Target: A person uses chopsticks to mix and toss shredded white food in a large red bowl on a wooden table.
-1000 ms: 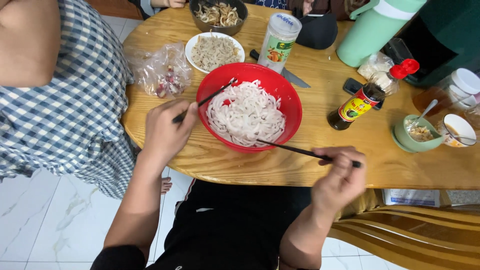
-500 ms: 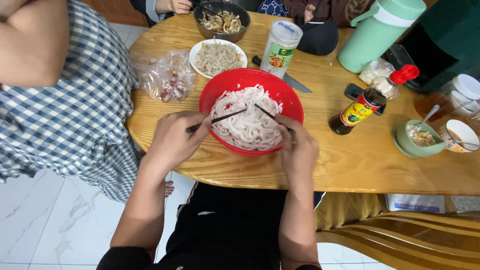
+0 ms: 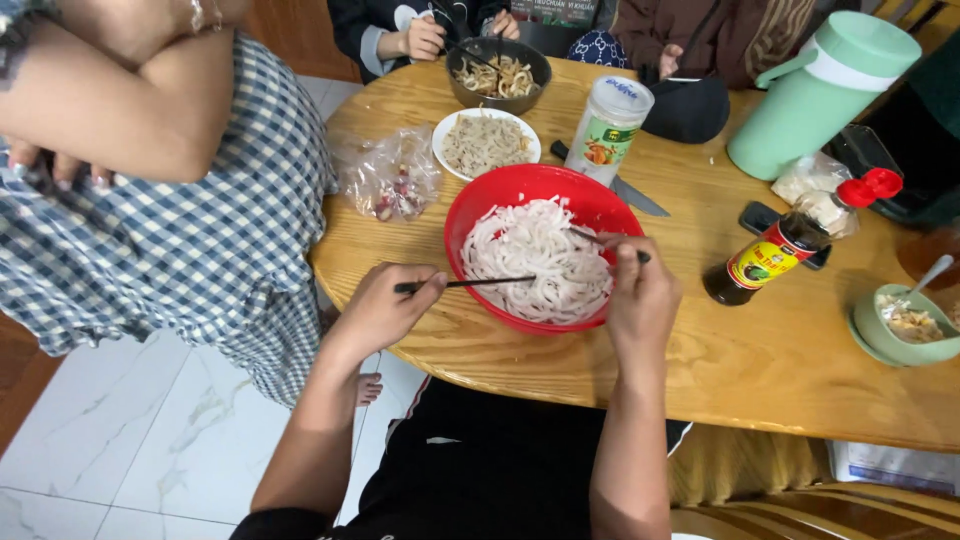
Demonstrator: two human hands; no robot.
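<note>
A red bowl (image 3: 500, 195) full of white noodles (image 3: 535, 260) stands on the round wooden table (image 3: 760, 350) in front of me. My left hand (image 3: 385, 305) grips a dark chopstick (image 3: 480, 283) whose tip lies in the noodles. My right hand (image 3: 640, 295) rests on the bowl's right rim, closed on a second chopstick (image 3: 600, 241) that pokes into the noodles from the right.
A dark sauce bottle with red cap (image 3: 785, 245), a tall white jar (image 3: 607, 128), a knife (image 3: 630, 195), a white plate of noodles (image 3: 485, 143), a plastic bag (image 3: 390, 180), a green jug (image 3: 825, 90) and a green bowl (image 3: 900, 325) surround it. A person in a checked dress (image 3: 170, 230) stands close at left; others sit opposite.
My right hand came from the table's right side to the bowl's rim with its chopstick. The left hand slid down and left, its chopstick now lying flatter in the noodles.
</note>
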